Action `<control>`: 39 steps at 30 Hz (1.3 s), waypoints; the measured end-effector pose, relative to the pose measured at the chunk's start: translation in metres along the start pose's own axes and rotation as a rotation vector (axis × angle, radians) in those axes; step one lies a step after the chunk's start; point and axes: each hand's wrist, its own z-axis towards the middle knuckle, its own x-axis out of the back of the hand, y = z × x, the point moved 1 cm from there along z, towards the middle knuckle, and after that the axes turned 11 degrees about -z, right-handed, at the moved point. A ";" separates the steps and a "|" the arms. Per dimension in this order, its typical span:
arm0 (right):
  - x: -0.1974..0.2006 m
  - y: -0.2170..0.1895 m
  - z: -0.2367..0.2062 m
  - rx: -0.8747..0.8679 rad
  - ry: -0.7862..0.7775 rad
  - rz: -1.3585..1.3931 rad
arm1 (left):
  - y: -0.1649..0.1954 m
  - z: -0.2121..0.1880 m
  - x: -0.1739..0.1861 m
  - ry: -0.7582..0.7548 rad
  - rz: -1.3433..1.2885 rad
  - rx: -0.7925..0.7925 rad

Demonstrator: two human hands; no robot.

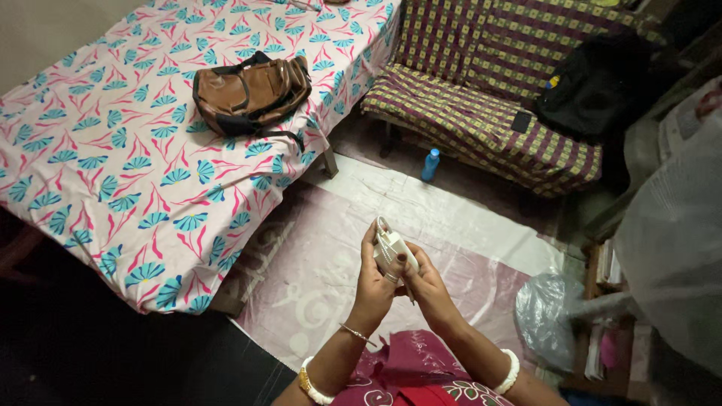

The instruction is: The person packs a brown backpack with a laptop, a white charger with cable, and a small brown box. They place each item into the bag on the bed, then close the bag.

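My left hand (374, 280) and my right hand (427, 283) are held together in front of me, both gripping a small white charger-like object (391, 246) with a thin white cable looped at its top. The left thumb presses on its front. Bangles sit on both wrists. Which part of the cable each hand grips is hidden by the fingers.
A bed (113, 158) with a pink and blue patterned sheet fills the left, with a brown bag (250, 92) on it. A checked sofa (481, 105) with a black bag (594, 83) stands at the back. A blue bottle (430, 164) stands on the floor. A plastic sheet (338, 263) lies below my hands.
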 end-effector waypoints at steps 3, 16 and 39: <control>0.003 0.001 0.031 0.022 -0.019 0.006 | -0.004 0.029 0.011 -0.001 -0.020 -0.008; 0.061 -0.021 0.208 0.124 -0.036 0.048 | -0.023 0.204 0.020 -0.019 -0.003 -0.011; 0.155 -0.042 0.438 0.083 -0.002 0.099 | -0.083 0.451 0.027 -0.022 0.072 -0.043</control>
